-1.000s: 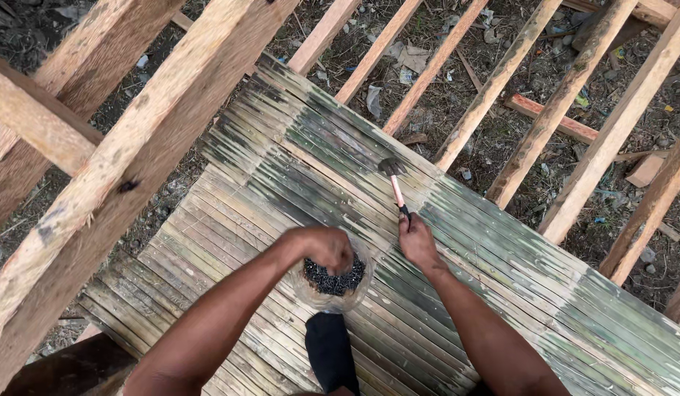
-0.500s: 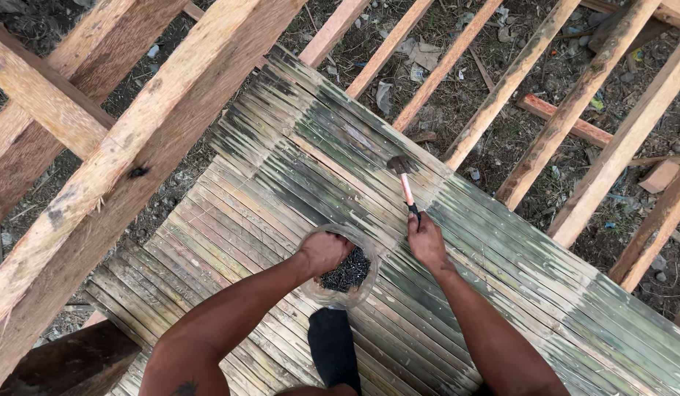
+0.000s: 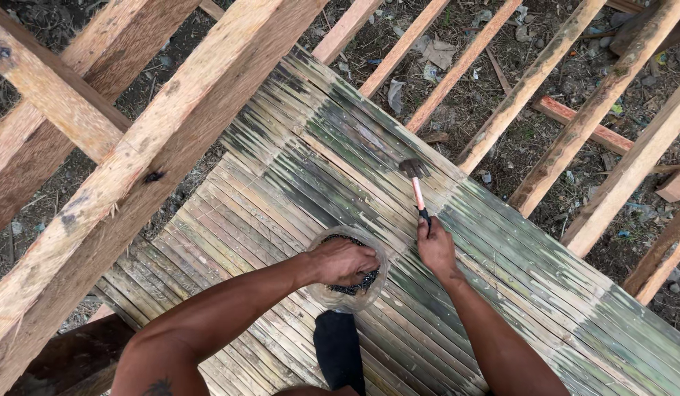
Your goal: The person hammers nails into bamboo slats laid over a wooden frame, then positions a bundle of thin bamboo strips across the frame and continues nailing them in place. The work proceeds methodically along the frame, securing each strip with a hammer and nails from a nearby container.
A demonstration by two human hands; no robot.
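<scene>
My left hand (image 3: 345,261) sat in the clear plastic bowl (image 3: 351,297) of dark nails (image 3: 363,282), fingers curled together among them. Just beside it, my right hand (image 3: 435,248) was clamped on the hammer (image 3: 415,183), head resting on the bamboo slat floor (image 3: 281,183). Beyond lay 5 bare joists (image 3: 527,88).
</scene>
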